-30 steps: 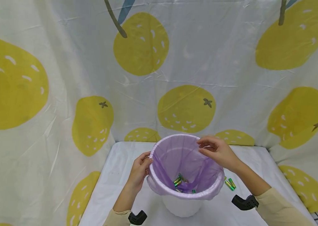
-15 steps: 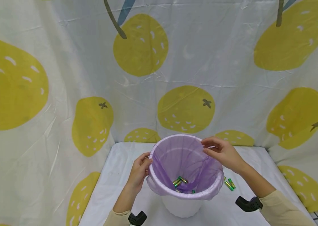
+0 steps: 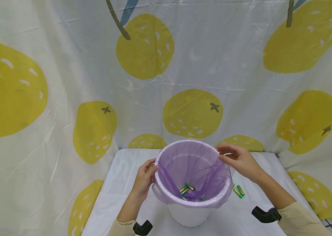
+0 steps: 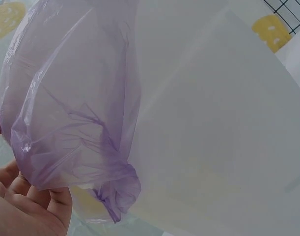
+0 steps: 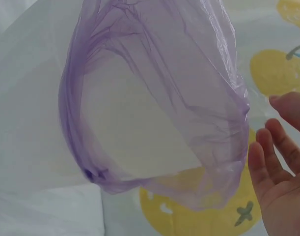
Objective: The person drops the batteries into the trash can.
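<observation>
A white trash can (image 3: 189, 214) stands on the table, lined with a thin purple trash bag (image 3: 195, 160) folded over its rim. My left hand (image 3: 143, 178) grips the rim and bag at the left side, thumb on top and fingers outside. In the left wrist view, the left hand's curled fingers (image 4: 29, 194) lie under the bag's edge. My right hand (image 3: 241, 162) hovers by the rim's right side, fingers loosely bent and holding nothing; the right wrist view shows it apart from the bag. Several green-and-gold batteries (image 3: 185, 189) lie at the bottom of the bag.
More green-and-gold batteries (image 3: 238, 191) lie on the white table cover (image 3: 136, 154), right of the can and partly behind it. A curtain with yellow fruit prints (image 3: 192, 113) hangs behind and at both sides.
My right hand has drawn to the right, from over the bag's mouth to the rim's right side. The left hand has kept its grip. One battery in the bag has shifted slightly.
</observation>
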A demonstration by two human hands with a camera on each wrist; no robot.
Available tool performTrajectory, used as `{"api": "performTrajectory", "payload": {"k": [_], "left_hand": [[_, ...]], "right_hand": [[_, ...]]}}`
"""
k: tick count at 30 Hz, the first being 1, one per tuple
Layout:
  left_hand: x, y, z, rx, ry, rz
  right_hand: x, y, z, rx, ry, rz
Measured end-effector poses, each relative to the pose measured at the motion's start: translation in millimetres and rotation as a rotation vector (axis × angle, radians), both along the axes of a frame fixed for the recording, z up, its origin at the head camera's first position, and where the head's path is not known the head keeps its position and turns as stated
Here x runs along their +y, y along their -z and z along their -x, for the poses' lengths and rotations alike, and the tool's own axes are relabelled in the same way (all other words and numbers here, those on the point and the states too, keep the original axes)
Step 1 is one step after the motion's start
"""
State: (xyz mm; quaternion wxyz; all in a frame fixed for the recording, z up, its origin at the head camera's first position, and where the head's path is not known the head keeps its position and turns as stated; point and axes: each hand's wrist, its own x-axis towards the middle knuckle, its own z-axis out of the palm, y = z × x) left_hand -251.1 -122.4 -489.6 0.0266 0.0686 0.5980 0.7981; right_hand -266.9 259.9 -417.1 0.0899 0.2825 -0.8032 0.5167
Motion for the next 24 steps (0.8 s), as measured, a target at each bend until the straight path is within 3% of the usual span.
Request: {"api": "performTrajectory", "payload": {"k": [24], "left_hand": [[0.1,-1.3,-1.2,-0.009,0.005,-0.021]], "right_hand": [[43.2,24.9,-11.9,0.05,0.208,-0.063]]}}
